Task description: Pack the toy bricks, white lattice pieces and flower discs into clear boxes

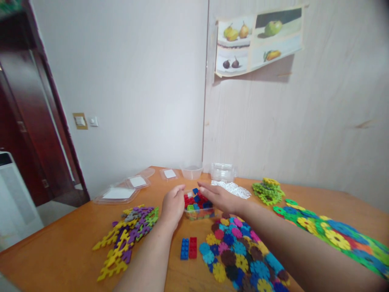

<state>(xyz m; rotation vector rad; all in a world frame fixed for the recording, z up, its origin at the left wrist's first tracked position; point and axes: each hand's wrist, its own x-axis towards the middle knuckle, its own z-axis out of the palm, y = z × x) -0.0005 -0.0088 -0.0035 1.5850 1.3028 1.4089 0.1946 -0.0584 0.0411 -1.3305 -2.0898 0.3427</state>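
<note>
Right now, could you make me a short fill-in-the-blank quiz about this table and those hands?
1. A loose red brick lies beside a loose ____ one.
2. The clear tub of bricks sits between the left hand and the ____.
3. The sheet of pictures hangs on the ____.

Missing words: blue; right hand; wall.

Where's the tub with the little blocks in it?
In the head view, the clear tub is near the middle of the table, between the left hand and right hand, just beyond a blue brick and a red brick.
</note>
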